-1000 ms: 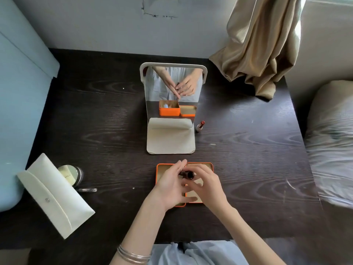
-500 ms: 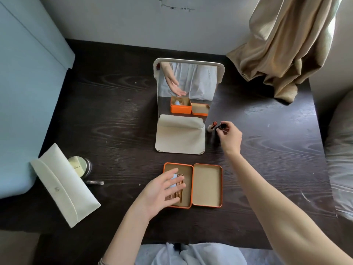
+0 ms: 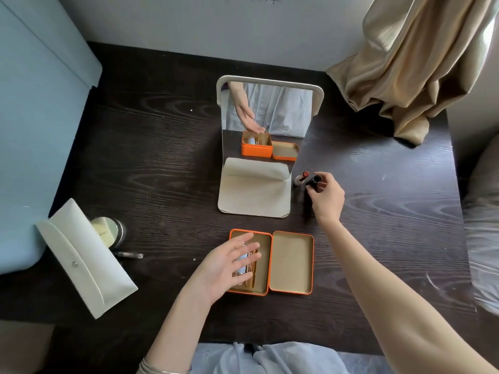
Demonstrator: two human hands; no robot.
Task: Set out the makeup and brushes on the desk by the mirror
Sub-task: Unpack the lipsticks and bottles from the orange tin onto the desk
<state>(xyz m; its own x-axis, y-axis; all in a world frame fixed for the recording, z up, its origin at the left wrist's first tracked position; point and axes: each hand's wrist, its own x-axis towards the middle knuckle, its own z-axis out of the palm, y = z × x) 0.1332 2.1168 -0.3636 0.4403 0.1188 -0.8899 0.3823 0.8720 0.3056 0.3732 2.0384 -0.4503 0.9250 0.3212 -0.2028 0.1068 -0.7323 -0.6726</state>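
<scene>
From the head camera, a dark wood-grain desk (image 3: 162,163) fills the frame, with a cream-framed folding stand mirror (image 3: 266,136) upright at its middle, resting on a cream fold-out base. Just right of that base stands an uncapped lipstick with a red tip and pale case (image 3: 301,178). Touching distance to its right, the right hand (image 3: 326,198) reaches out with fingers curled, pinching a small black cylindrical tube (image 3: 313,181) that stands on the desk; thumb and fingertips close around its upper part.

Nearer the person lies an open orange rectangular tin (image 3: 249,261) with a tan lining, its hinged lid (image 3: 292,262) laid flat to the right. Inside the left half lie a pale blue tube (image 3: 243,261) and slim gold-coloured sticks (image 3: 252,268), partly hidden. The left hand (image 3: 226,268) hovers over this half, fingers spread and straight, holding nothing; whether the fingertips touch the contents cannot be told. Silver bangles (image 3: 162,369) circle that wrist at the bottom edge.

At the near left of the desk a cream leather flap pouch with a snap button (image 3: 86,257) lies slantwise, overhanging the edge. Tucked against its far side is a round pale-yellow jar with a printed lid (image 3: 106,232), and a small silver-ended stick (image 3: 128,255) lies just near of the jar.

A tan curtain (image 3: 415,55) hangs at the far right, its hem resting on the desk corner. The mirror reflects the tin and the open hand.
</scene>
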